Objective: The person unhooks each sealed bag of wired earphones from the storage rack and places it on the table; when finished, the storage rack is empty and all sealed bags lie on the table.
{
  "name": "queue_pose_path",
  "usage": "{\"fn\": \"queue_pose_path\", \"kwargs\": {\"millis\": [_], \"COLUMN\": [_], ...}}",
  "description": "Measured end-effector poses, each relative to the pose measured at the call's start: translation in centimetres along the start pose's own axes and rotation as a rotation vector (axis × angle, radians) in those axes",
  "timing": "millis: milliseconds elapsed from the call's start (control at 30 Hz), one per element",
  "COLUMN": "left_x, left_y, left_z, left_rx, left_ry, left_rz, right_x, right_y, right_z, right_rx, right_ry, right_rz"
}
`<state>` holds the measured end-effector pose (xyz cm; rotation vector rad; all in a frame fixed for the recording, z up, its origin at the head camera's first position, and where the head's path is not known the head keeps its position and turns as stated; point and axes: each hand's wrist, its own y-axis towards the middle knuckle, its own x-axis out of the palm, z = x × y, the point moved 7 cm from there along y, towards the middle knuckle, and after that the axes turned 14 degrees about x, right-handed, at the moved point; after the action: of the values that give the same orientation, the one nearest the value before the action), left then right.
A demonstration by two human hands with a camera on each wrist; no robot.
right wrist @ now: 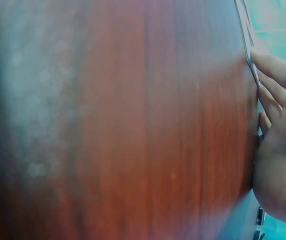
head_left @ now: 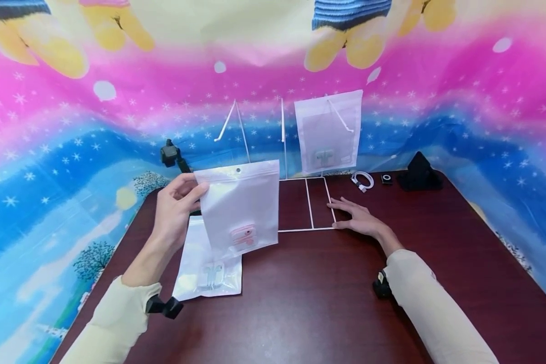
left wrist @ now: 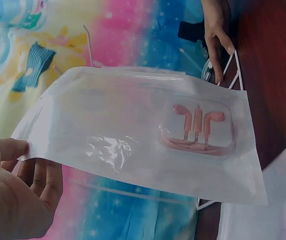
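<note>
Reddish-brown tabletop (head_left: 300,303) before wrinkled pink-and-blue snowflake-printed backdrop (head_left: 177,76)

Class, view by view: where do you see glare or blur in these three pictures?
Head view: pale sheen on the near tabletop; left wrist view: bright glints on the held bag, the pink earphones inside it distinct; right wrist view: tabletop blurred, hazy and pale toward the left.

Pink, blue snowflake backdrop (head_left: 255,76) around dark brown table (head_left: 309,283); glare on top.

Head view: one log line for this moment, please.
left grip: holds white bag, pink earphones inside | right grip: touches rack | rack: second bag hanging | table: third bag lying
</note>
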<state>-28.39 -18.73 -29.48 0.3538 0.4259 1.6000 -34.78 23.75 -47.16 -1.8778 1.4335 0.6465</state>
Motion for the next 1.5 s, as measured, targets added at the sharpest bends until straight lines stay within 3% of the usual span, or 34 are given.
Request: {"fn": "queue_pose_path", "kwargs": {"millis": [200, 433, 767, 933, 1167, 1500], "left_x": [-3.6, -8.8, -16.3, -19.9, -23.0, -26.7], "left_y": [-0.8, -1.6, -2.7, -3.4, -4.2, -2.8], "left_z": [0.8, 1.7, 2.1, 1.8, -0.4, -3.6], "left_rx": [0.036, 0.041, 0.029, -0.079, -0.253, -0.397], "left_ry": [-0.139, -0.252, -0.257, -0.190, -0.036, 0.262], "left_rz": [0.101, 0.214, 0.399, 0.426, 0.359, 0.338], "right_x": [-0.1, 0.1, -0.1, -0.1, 0.0, 0.0], "right_y": [-0.2, 0.1, 0.2, 0.2, 0.3, 0.3], "right_z": [-0.1, 0.0, 0.5, 0.5, 0.3, 0.2], "right_rx": [0.000, -0.010, 0.002, -0.003, -0.009, -0.015], "right_ry": [0.004, -0.003, -0.011, -0.014, -0.009, -0.009], "right_rz": [0.004, -0.002, -0.004, -0.006, -0.006, -0.002]}}
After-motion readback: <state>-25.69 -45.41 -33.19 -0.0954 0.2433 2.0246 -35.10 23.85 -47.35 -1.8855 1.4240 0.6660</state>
